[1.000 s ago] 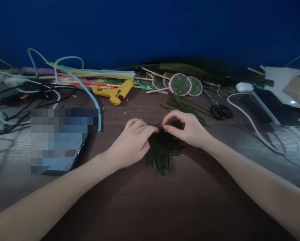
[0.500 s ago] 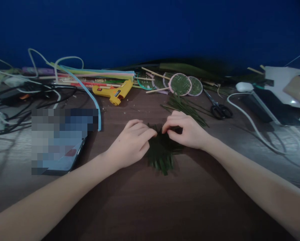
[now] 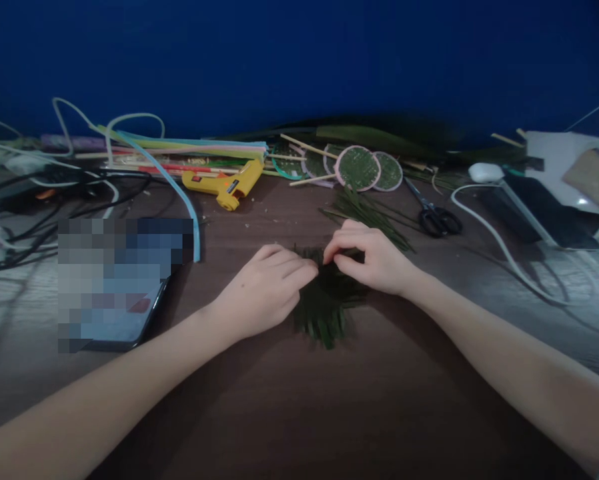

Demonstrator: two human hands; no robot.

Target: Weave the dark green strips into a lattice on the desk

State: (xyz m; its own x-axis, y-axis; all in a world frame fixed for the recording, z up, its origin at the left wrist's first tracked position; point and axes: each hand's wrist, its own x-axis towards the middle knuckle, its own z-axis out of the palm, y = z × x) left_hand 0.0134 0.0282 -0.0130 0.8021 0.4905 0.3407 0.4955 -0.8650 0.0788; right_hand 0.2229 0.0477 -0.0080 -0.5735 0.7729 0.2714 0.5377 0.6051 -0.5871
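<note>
Dark green leaf strips, crossed into a small woven mat (image 3: 324,300), lie on the brown table with their loose ends fanning toward me. My left hand (image 3: 267,287) is at the mat's left side, palm down, its fingers closed on the upper edge. From the right, my right hand (image 3: 372,257) curls in with thumb and forefinger pinching at the top of the strips. The fingertips of both hands are close together, and the exact strip between them is hard to make out. Behind my right hand lies a loose bunch of leaf strips (image 3: 374,217).
Behind lie a yellow glue gun (image 3: 227,187), round woven fans (image 3: 358,168) on sticks and black-handled scissors (image 3: 437,220). A phone (image 3: 124,287) rests at left beside tangled cables (image 3: 24,220). At right are a dark device (image 3: 549,210) with white cables and another person's hand (image 3: 594,173).
My left hand's fingers have slid slightly right and stretched further over the mat's upper edge. My right hand stays almost still. The whole view has shifted slightly.
</note>
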